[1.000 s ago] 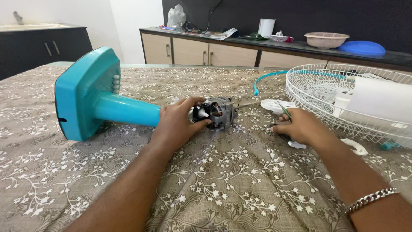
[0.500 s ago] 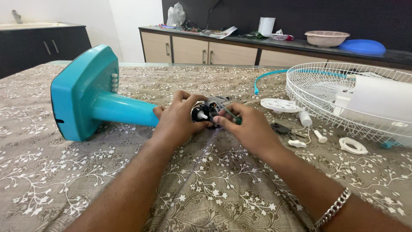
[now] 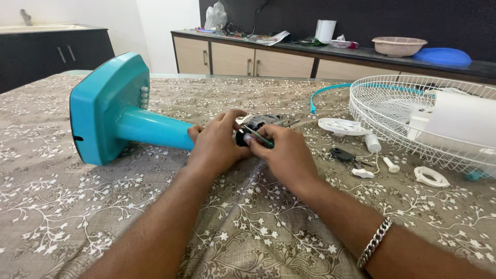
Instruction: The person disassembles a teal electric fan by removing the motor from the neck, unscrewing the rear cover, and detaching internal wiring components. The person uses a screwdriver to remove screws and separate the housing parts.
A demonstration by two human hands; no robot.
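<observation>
Far left on the cloth-covered counter [image 3: 258, 227]: teal fan base [image 3: 106, 108] tipped on its side, with its stem [image 3: 155, 129] running rightward along the cloth.

At the stem's end, the bare fan motor [image 3: 258, 124], lying on the counter near the middle, its shaft pointing right.

Left hand [image 3: 217, 147]: fingers clenched around the motor's near end, bracing it against the cloth.

Right hand [image 3: 287, 155], touching the left: fingers pinched on a thin green tool [image 3: 261, 138], tip aimed into the motor's near face. Cannot tell what the tip meets, hidden between the hands.

Judged step: working the tool at the motor housing while steadying it, probably on a small fastener.

Next move, as a judgement: calls for a firm left grip so the motor does not roll, and for keeping the tool straight and seated, since a slip could strike the windings or a knuckle.

Further right, well apart from the hands: white disc [image 3: 341, 126], small black part [image 3: 341, 154], white peg [image 3: 391, 165], white ring [image 3: 431, 176].

Far right: white wire grille [image 3: 392, 108] lying flat, a teal band [image 3: 325, 92] curving beside it.
</observation>
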